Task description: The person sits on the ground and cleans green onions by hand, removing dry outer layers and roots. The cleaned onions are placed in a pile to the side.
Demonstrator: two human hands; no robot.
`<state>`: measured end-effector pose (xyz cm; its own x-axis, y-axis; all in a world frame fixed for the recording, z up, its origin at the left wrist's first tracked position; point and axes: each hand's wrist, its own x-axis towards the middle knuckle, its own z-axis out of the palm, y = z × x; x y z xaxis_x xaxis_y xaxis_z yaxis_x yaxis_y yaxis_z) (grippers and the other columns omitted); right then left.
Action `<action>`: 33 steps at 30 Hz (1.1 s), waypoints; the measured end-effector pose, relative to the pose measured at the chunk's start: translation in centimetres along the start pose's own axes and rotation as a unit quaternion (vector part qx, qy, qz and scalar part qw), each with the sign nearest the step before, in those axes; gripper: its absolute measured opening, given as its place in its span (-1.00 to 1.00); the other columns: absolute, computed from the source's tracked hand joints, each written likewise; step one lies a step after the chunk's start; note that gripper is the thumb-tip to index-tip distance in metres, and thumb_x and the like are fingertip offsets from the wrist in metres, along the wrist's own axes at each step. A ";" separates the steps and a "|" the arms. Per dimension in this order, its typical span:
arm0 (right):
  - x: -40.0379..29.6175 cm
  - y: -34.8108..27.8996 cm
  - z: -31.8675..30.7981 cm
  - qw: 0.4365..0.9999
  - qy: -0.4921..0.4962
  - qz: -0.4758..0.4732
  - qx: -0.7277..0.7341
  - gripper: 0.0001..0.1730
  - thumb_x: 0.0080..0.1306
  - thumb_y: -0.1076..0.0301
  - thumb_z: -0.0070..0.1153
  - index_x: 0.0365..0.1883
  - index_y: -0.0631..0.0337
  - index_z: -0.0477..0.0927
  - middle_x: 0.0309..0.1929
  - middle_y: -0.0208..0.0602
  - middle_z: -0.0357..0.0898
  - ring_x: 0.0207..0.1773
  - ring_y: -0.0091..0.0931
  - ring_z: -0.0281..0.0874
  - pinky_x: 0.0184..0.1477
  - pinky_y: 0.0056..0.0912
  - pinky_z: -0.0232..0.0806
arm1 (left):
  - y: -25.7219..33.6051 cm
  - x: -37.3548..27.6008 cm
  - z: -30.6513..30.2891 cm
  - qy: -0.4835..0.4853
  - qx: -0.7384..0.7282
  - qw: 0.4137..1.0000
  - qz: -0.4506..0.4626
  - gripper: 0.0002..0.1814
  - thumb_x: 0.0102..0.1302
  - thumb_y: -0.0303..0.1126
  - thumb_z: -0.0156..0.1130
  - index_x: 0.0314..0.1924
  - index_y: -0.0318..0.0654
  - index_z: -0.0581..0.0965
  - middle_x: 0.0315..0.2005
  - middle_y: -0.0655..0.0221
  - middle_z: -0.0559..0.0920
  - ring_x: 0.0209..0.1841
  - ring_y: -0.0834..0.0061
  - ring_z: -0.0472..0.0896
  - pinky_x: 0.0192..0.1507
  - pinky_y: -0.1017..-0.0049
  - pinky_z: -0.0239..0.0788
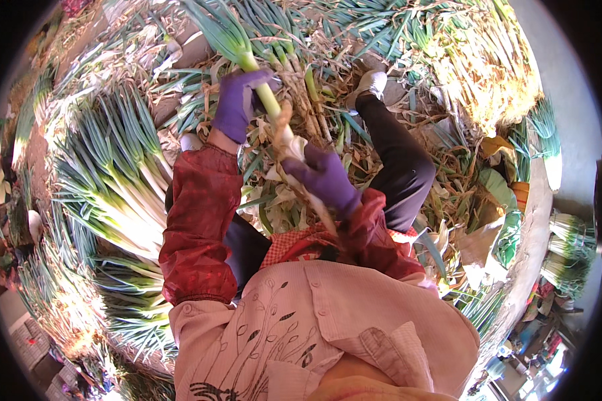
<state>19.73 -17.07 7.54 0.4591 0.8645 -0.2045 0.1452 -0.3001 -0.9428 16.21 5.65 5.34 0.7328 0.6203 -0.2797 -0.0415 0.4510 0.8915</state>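
Note:
A large green onion (267, 97) slants between my gloved hands, its green leaves pointing away from me and its pale lower stalk towards my lap. My left hand (238, 103), in a purple glove, is closed around the stalk just below the leaves. Lower down, my right hand (326, 175), also in a purple glove, grips the loose outer sheath (297, 148) at the pale end. A dry, brownish strip hangs along the stalk below that hand; the root end is partly hidden. Just beyond my hands lie unpeeled green onions (303, 108) with brown, dry skins.
To my left lies a fanned pile of clean white-stalked green onions (130, 195). A heap of unpeeled ones (476, 65) lies at the far right by the wall (564, 65). Peeled husks (446, 185) litter the ground around my legs. Tied bundles (569, 250) stand at the right edge.

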 end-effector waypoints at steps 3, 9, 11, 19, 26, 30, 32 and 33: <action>-4.9 5.8 -0.5 0.992 -0.118 -0.050 -0.001 -0.65 0.31 0.14 0.12 -0.24 0.31 0.57 -0.59 -0.23 0.45 -0.50 -0.63 0.34 -0.41 -0.48 0.30 | 2.2 1.2 -1.4 0.021 -0.058 0.997 0.051 -0.67 0.13 -0.37 0.24 -0.16 -0.47 0.53 -0.41 0.23 0.57 -0.42 0.39 0.56 -0.46 0.46 0.45; -3.5 3.9 -2.6 0.992 0.092 0.005 0.084 -0.65 0.23 0.26 0.19 -0.11 0.31 0.54 -0.48 -0.34 0.54 -0.44 -0.58 0.43 -0.35 -0.44 0.34 | 2.3 -0.7 -0.7 -0.025 -0.049 0.997 0.061 -0.64 0.21 -0.38 0.16 -0.06 -0.50 0.50 -0.44 0.23 0.57 -0.53 0.40 0.52 -0.47 0.48 0.42; 1.5 0.8 -2.5 0.981 0.145 -0.099 0.085 -0.62 0.18 0.31 0.22 -0.07 0.33 0.52 -0.41 -0.29 0.58 -0.41 -0.61 0.47 -0.34 -0.50 0.36 | 1.2 -1.1 0.0 -0.026 -0.069 0.996 0.057 -0.62 0.19 -0.37 0.16 -0.04 -0.50 0.50 -0.43 0.21 0.58 -0.54 0.42 0.52 -0.47 0.49 0.41; 1.8 3.8 -0.1 0.940 -0.110 -0.289 -0.148 -0.88 0.07 0.39 0.15 -0.45 0.24 0.51 -0.54 -0.27 0.41 -0.49 -0.33 0.47 -0.47 -0.29 0.29 | 1.2 0.1 -1.8 -0.006 -0.116 0.989 0.095 -0.62 0.18 -0.37 0.15 -0.06 -0.51 0.50 -0.50 0.23 0.55 -0.60 0.42 0.50 -0.59 0.51 0.36; -7.4 11.3 -2.2 0.958 -0.245 -0.072 -0.129 -0.81 0.09 0.37 0.12 -0.29 0.12 0.61 -0.28 -0.19 0.56 -0.31 -0.35 0.53 -0.27 -0.29 0.39 | 2.9 0.0 -3.1 -0.038 -0.114 0.980 0.157 -0.61 0.21 -0.25 0.09 -0.13 -0.48 0.52 -0.56 0.31 0.52 -0.72 0.49 0.41 -0.71 0.50 0.26; 0.0 1.2 -2.0 0.988 -0.050 -0.144 0.018 -0.74 0.21 0.47 -0.01 -0.14 0.27 0.57 -0.20 -0.38 0.57 -0.50 -0.68 0.42 -0.55 -0.60 0.24 | 2.0 -0.9 -2.6 -0.043 -0.126 0.980 0.148 -0.50 0.13 -0.23 0.10 -0.01 -0.49 0.50 -0.55 0.36 0.51 -0.68 0.49 0.41 -0.67 0.51 0.24; 3.0 -1.2 -1.0 0.978 -0.095 -0.150 0.106 -0.77 0.08 0.47 0.08 -0.26 0.31 0.58 -0.23 -0.23 0.57 -0.50 -0.48 0.48 -0.48 -0.51 0.33 | 1.3 -0.8 -1.4 -0.063 -0.138 0.979 0.134 -0.46 0.11 -0.23 0.09 0.02 -0.50 0.48 -0.52 0.39 0.51 -0.65 0.50 0.41 -0.67 0.53 0.22; 4.5 -1.4 -0.3 0.966 -0.113 -0.208 0.101 -0.77 0.03 0.47 0.12 -0.31 0.32 0.59 -0.25 -0.18 0.57 -0.50 -0.41 0.49 -0.45 -0.47 0.36 | 1.2 -0.9 -1.3 -0.070 -0.147 0.978 0.127 -0.46 0.11 -0.23 0.09 0.02 -0.51 0.48 -0.52 0.39 0.51 -0.65 0.50 0.40 -0.66 0.54 0.22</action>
<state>21.85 -12.93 7.98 0.1924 0.9662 0.1719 0.0912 0.1568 -0.9834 14.66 6.44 6.16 0.7579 0.6523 0.0078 -0.4133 0.4709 0.7794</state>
